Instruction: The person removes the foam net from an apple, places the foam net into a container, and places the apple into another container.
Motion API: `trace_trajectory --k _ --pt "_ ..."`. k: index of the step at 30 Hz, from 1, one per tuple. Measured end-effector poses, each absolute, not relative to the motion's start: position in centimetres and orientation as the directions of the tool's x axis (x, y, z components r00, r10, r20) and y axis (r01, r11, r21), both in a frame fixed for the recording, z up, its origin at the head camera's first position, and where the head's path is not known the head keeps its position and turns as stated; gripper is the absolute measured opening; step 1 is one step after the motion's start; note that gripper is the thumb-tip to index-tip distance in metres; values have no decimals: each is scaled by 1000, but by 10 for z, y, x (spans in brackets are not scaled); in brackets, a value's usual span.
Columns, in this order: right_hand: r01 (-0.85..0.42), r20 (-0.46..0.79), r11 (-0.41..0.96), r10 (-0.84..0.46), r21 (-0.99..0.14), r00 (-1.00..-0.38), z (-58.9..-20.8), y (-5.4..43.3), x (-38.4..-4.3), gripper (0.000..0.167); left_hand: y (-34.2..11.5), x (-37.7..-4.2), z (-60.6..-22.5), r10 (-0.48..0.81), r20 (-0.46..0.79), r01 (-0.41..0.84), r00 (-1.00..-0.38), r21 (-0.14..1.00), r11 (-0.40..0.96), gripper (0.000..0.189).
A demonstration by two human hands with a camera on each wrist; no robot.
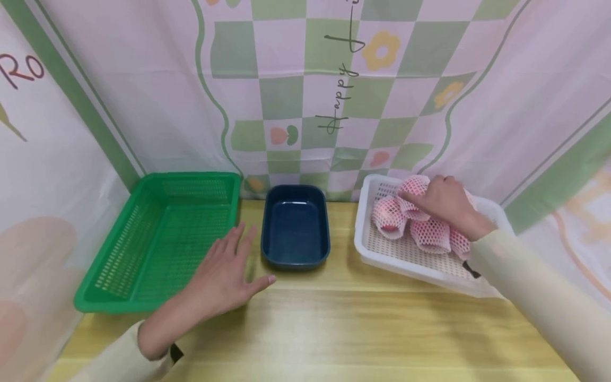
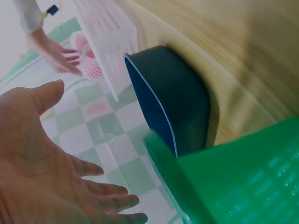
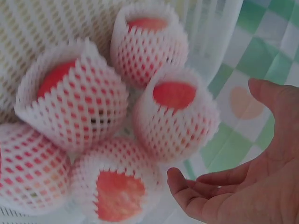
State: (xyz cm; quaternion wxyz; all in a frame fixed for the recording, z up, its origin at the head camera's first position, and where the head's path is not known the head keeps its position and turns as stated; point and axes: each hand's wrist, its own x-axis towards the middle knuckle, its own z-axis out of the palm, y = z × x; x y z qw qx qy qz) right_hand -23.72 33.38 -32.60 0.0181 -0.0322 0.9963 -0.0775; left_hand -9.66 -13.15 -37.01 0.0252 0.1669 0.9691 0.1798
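Observation:
Several red fruits, which look like apples, sit in pinkish-white foam nets [image 1: 390, 216] inside a white perforated basket [image 1: 364, 212] on the right. Over them hovers my right hand [image 1: 448, 201], thumb and fingers spread apart. In the right wrist view the nearest netted fruit [image 3: 175, 116] lies just beyond the fingertips, and nothing is held. My left hand [image 1: 219, 276] is held out with straight, spread fingers over the right side of a green basket [image 1: 114, 305], its palm bare in the left wrist view.
A dark blue rectangular dish [image 1: 295, 228] stands between the two baskets on the wooden table [image 1: 324, 329]. Behind them hangs a checked green-and-white cloth [image 1: 281, 101] with printed flowers.

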Motion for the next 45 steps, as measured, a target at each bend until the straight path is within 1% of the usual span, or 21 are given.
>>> trace_trajectory --k 3,6,13,19,23,27,32,35,41,45 --pt "-57 -58 986 -67 -155 -996 -324 339 -245 81 -129 -93 -371 339 14 321 -941 360 876 109" --pt "-24 -107 987 -41 -158 -993 -322 342 -251 78 -127 -89 -373 345 0 321 -939 365 874 110" --pt "41 -196 992 17 -120 -980 -325 343 -257 93 -119 -80 -379 362 -20 324 -932 402 856 108" --pt "100 -217 988 74 -113 -973 -332 339 -260 90 -113 -73 -385 365 -13 318 -931 464 827 105" --pt "119 -196 985 94 -121 -976 -337 337 -263 87 -109 -69 -388 362 -14 305 -932 511 804 103" --pt "122 -149 985 103 -123 -983 -342 336 -266 84 -106 -66 -391 347 -46 267 -937 547 794 101" --pt "72 -72 988 63 -133 -995 -347 335 -268 73 -106 -64 -396 337 -57 241 -940 588 772 99" --pt "46 -23 987 43 -156 -999 -351 335 -268 70 -108 -63 -399 327 -59 225 -943 612 758 98" --pt "44 -9 973 43 -225 -999 -353 332 -264 77 -111 -62 -406 305 -60 197 -950 641 741 97" --pt "4 9 959 7 -284 -1000 -345 329 -258 95 -112 -62 -410 299 -56 188 -953 664 724 97"
